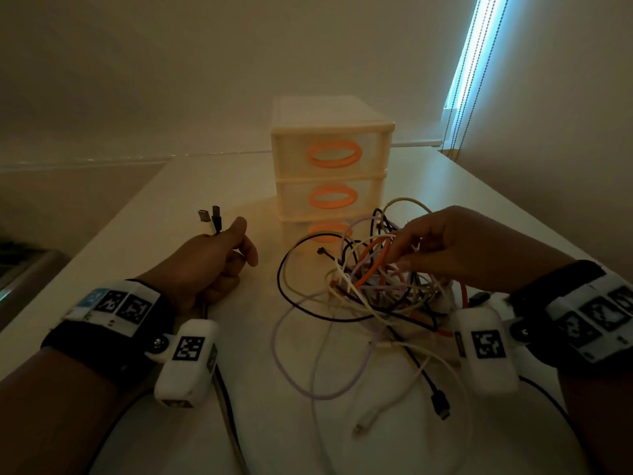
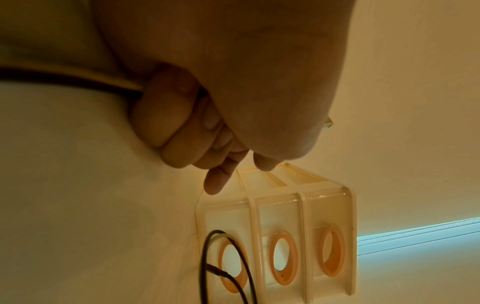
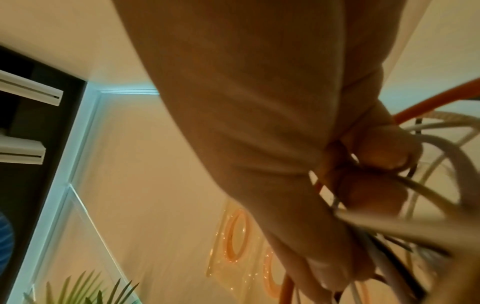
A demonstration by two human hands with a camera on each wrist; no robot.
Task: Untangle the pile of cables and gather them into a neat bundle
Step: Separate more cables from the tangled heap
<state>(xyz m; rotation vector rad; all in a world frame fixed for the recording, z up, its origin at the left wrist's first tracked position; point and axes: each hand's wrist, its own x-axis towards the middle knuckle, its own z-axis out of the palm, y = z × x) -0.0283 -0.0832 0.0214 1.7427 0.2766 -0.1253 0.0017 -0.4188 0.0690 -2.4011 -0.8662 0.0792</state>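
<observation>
At the left side of the bench (image 1: pixel 164 207), the left hand (image 1: pixel 209 265) is gripping two freed cables (image 1: pixel 211 219) in a closed fist, their plugs sticking up past the thumb and their tails running back under the wrist toward the person. A small set of drawers (image 1: pixel 330 159) is standing behind the middle. To the right of that fist, across a bare gap, the pile of cables (image 1: pixel 373 286) is lying on the bench, with loose white and black ends trailing toward the near edge. The right hand (image 1: pixel 442 248) is sitting right on top of it, fingers curled into several strands, an orange cable (image 1: pixel 371 262) among them. The tangle is lying under the right hand, so I'd judge that hand is doing the next picking, passing strands leftward.
</observation>
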